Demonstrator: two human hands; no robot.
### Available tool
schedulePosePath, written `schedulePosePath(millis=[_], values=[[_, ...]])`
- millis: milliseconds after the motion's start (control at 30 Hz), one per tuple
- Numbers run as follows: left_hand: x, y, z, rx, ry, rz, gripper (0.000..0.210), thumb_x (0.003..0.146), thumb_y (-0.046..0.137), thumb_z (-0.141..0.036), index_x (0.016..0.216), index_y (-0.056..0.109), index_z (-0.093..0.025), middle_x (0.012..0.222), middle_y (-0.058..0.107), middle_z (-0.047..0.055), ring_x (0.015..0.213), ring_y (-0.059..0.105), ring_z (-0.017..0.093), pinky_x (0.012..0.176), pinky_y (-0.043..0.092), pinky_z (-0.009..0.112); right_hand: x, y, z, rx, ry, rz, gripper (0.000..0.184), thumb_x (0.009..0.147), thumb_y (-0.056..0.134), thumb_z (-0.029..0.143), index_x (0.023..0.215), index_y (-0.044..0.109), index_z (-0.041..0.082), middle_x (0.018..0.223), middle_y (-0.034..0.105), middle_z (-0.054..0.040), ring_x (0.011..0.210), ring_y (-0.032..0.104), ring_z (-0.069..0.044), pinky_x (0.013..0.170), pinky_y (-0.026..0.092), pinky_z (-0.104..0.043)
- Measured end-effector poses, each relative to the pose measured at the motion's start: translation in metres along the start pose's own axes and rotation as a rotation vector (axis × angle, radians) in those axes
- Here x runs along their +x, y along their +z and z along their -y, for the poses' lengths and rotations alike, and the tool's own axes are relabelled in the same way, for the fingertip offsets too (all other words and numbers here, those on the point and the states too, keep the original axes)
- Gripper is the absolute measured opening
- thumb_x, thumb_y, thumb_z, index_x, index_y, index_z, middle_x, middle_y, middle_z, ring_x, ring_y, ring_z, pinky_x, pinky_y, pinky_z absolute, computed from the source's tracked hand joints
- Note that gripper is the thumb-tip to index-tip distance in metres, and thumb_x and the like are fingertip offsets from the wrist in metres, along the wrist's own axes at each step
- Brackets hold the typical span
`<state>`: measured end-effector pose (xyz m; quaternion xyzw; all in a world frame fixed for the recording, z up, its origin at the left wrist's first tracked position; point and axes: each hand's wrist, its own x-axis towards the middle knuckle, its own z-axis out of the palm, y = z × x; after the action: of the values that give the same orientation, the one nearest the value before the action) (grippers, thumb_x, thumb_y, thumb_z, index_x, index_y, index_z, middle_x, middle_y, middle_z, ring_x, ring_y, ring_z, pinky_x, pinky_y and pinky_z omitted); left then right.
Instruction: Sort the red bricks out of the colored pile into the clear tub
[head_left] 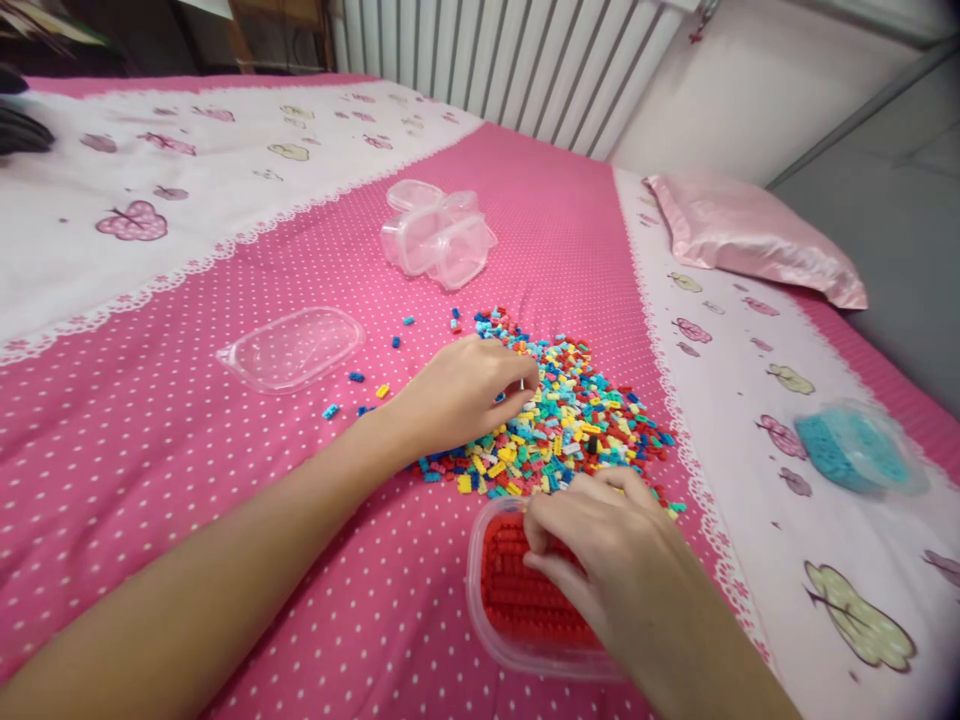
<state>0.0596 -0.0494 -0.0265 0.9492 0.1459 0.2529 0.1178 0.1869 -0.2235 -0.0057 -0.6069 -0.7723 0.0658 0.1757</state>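
Note:
A loose pile of small toy building bricks [559, 430] in many colours lies on the pink dotted bedspread. My left hand [476, 390] rests at the pile's left side, thumb and fingers curled towards each other; whatever is between the fingertips is too small to make out. Just in front of the pile stands a clear plastic container [487, 640], with red bricks [517, 585] packed in rows inside. Above its right part is my right hand [611, 545], fingers bent in a pinch over the red bricks. I cannot make out what this pinch holds, and the hand hides part of the container.
A clear lid [296, 350] lies to the left, near a few stray bricks. Several clear containers [439, 235] are heaped behind the pile. On the right sits a clear container of turquoise bricks [855, 447]. A pink pillow [757, 235] lies farther back.

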Motion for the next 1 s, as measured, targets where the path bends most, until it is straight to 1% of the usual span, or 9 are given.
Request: schedulePosePath(millis=[233, 367, 433, 533, 633, 700, 800, 900, 1000], values=[[0.0, 0.0, 0.0, 0.005, -0.003, 0.007, 0.017, 0.094, 0.05, -0.023, 0.092, 0.066, -0.017, 0.082, 0.07, 0.004, 0.078, 0.063, 0.018, 0.076, 0.045, 0.031, -0.001, 0.0, 0.0, -0.045, -0.037, -0.023, 0.034, 0.065, 0.077, 0.001, 0.068, 0.052, 0.023, 0.062, 0.057, 0.0072, 0.062, 0.047, -0.016, 0.068, 0.028, -0.031], [0.0, -0.005, 0.004, 0.008, -0.027, -0.012, 0.018, 0.094, 0.05, -0.023, 0.093, 0.067, -0.018, 0.083, 0.07, 0.003, 0.078, 0.063, 0.018, 0.075, 0.044, 0.03, 0.0, 0.001, 0.001, -0.039, -0.041, -0.02, 0.031, 0.069, 0.074, 0.001, 0.068, 0.052, 0.023, 0.062, 0.057, 0.0067, 0.062, 0.048, -0.016, 0.068, 0.028, -0.031], [-0.001, -0.011, 0.011, -0.002, -0.093, -0.051, 0.016, 0.092, 0.052, -0.022, 0.091, 0.067, -0.018, 0.082, 0.071, 0.002, 0.075, 0.062, 0.017, 0.073, 0.044, 0.029, 0.0, 0.002, 0.001, -0.027, -0.036, -0.024, 0.03, 0.07, 0.073, 0.001, 0.068, 0.052, 0.023, 0.062, 0.057, 0.0065, 0.063, 0.048, -0.016, 0.068, 0.028, -0.031], [-0.005, -0.018, 0.031, 0.037, -0.258, -0.141, 0.015, 0.09, 0.054, -0.022, 0.088, 0.068, -0.018, 0.08, 0.071, 0.003, 0.074, 0.061, 0.017, 0.07, 0.044, 0.029, 0.0, 0.003, 0.001, 0.002, -0.017, -0.048, 0.034, 0.065, 0.077, 0.0, 0.068, 0.052, 0.023, 0.062, 0.057, 0.0073, 0.062, 0.048, -0.016, 0.067, 0.029, -0.03], [-0.01, -0.019, 0.054, 0.156, -0.401, -0.203, 0.015, 0.088, 0.055, -0.024, 0.089, 0.069, -0.017, 0.087, 0.072, 0.007, 0.083, 0.062, 0.023, 0.077, 0.047, 0.035, -0.002, 0.001, 0.002, 0.083, 0.005, -0.058, 0.038, 0.062, 0.08, 0.0, 0.067, 0.051, 0.023, 0.062, 0.058, 0.0089, 0.061, 0.048, -0.014, 0.067, 0.031, -0.029], [-0.011, -0.016, 0.063, 0.223, -0.422, -0.175, 0.019, 0.089, 0.054, -0.021, 0.098, 0.07, -0.017, 0.097, 0.073, 0.009, 0.096, 0.062, 0.027, 0.087, 0.047, 0.04, -0.004, -0.001, 0.003, 0.153, 0.011, -0.048, 0.037, 0.064, 0.08, 0.0, 0.067, 0.051, 0.023, 0.062, 0.058, 0.0095, 0.061, 0.05, -0.013, 0.067, 0.032, -0.028], [-0.009, -0.008, 0.066, 0.277, -0.416, -0.092, 0.032, 0.092, 0.049, -0.022, 0.12, 0.065, -0.015, 0.118, 0.069, 0.011, 0.111, 0.059, 0.029, 0.1, 0.043, 0.044, -0.003, -0.007, -0.001, 0.199, 0.052, -0.083, 0.028, 0.075, 0.073, 0.004, 0.069, 0.053, 0.022, 0.066, 0.061, 0.0077, 0.065, 0.053, -0.014, 0.068, 0.034, -0.028], [-0.005, 0.003, 0.062, 0.271, -0.394, -0.025, 0.049, 0.094, 0.048, -0.023, 0.141, 0.048, -0.011, 0.132, 0.063, 0.015, 0.122, 0.055, 0.031, 0.105, 0.041, 0.045, 0.002, -0.011, -0.016, 0.217, 0.141, -0.219, 0.021, 0.084, 0.069, 0.015, 0.07, 0.056, 0.023, 0.071, 0.064, 0.005, 0.071, 0.057, -0.016, 0.071, 0.037, -0.029], [-0.002, 0.011, 0.061, 0.254, -0.368, 0.027, 0.055, 0.093, 0.05, -0.021, 0.146, 0.04, -0.01, 0.133, 0.063, 0.016, 0.123, 0.057, 0.03, 0.106, 0.042, 0.044, 0.008, -0.009, -0.04, 0.289, 0.26, -0.386, 0.016, 0.085, 0.069, 0.027, 0.074, 0.059, 0.024, 0.073, 0.065, 0.0037, 0.072, 0.06, -0.017, 0.071, 0.042, -0.029]])
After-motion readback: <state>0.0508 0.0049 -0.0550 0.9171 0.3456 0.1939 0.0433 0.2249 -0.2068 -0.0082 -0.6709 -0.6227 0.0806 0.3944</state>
